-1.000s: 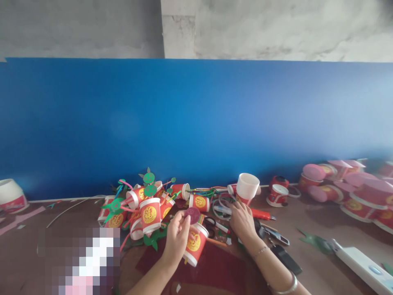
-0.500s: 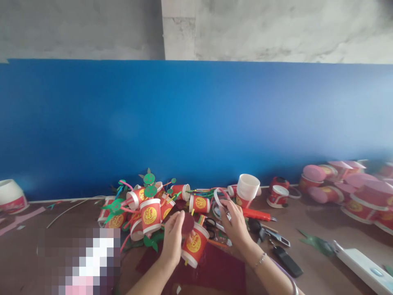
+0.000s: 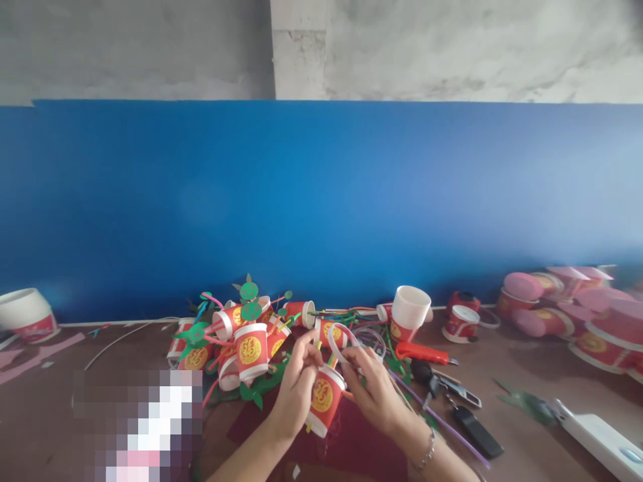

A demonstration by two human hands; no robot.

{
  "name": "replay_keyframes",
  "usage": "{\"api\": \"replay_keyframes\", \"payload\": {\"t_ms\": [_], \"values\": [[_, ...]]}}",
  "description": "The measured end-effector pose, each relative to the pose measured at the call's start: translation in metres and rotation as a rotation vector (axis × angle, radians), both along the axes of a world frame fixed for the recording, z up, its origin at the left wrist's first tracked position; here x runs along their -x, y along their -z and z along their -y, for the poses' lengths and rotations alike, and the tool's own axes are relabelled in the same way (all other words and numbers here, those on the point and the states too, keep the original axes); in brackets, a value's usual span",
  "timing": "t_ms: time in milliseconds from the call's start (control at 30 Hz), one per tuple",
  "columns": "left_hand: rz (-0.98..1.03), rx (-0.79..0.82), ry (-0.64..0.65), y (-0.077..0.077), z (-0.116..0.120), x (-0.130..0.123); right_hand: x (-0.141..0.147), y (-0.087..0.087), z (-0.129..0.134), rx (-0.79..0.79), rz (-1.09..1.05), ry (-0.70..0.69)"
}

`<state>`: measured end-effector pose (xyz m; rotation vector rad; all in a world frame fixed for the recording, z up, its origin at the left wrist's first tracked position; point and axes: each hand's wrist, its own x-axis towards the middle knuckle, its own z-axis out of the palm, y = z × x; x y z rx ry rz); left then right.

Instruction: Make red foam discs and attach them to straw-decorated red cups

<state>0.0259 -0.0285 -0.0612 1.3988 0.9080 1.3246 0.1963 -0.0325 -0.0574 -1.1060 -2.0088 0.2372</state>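
Note:
My right hand (image 3: 372, 387) pinches a pale, thin ring that looks like a roll of clear tape (image 3: 337, 344). Its left rim comes close to my left hand (image 3: 297, 385), whose fingers are drawn together. Whatever those fingers hold is hidden from this angle. Between my wrists, a red and white paper cup (image 3: 325, 400) with a yellow round emblem leans at a tilt, a yellow strip showing at its top and bottom. My left hand overlaps the cup's left side; I cannot tell whether it grips it. Dark red paper (image 3: 362, 438) lies beneath.
Left of my hands is a heap of red cups (image 3: 251, 351) with green paper pieces. To the right lie an orange-red utility knife (image 3: 424, 352), keys with a black fob (image 3: 475, 428) and a white glue gun (image 3: 600, 432). A white cup stack (image 3: 410, 308) stands behind.
My hands have come closer together, and the tape roll has moved left towards my left hand. The dark red disc at my left fingertips is out of sight now. The view has shifted slightly.

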Motion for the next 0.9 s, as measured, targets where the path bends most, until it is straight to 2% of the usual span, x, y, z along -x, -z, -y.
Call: {"api": "replay_keyframes", "payload": {"t_ms": [100,267,567,767,900], "values": [[-0.241,-0.18,-0.004,-0.001,0.002,0.0017,0.0023,-0.0008,0.0018,-0.035,0.029,-0.036],[-0.347,-0.36,0.013,0.0031,0.0022,0.0012,0.0023,0.0001,0.0007,-0.086,0.052,-0.027],[-0.305,-0.287,-0.125,0.0027,-0.001,0.0022,0.002,-0.0031,0.0015,-0.126,0.089,-0.087],[-0.291,-0.256,-0.126,0.0053,-0.0012,0.0008,0.001,-0.005,0.0014,-0.134,0.075,-0.088],[-0.323,-0.327,-0.086,0.0055,-0.0017,0.0021,0.0001,-0.0037,0.001,-0.122,0.079,-0.085]]}}
